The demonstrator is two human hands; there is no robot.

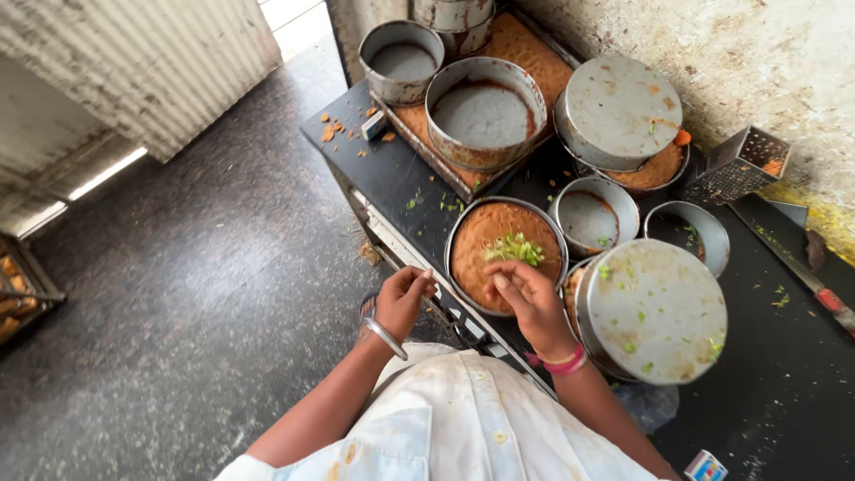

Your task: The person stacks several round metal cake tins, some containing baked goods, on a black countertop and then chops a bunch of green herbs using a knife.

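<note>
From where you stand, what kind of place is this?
Probably a small sweet-making kitchen or food stall. Round metal tins crowd a black counter, one tin holds a brown cake with green topping, and a grater stands by the stained wall.

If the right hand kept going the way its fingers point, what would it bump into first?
Probably the little heap of chopped green bits on the orange-brown food in the round metal pan. The right hand hovers right by it; height is unclear.

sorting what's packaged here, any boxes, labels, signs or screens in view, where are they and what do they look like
Small box: at the bottom edge of the black counter, right of the person's white shirt; rectangular, white with blue and red print, partly cut off by the frame.
No signs or screens in view.
</note>
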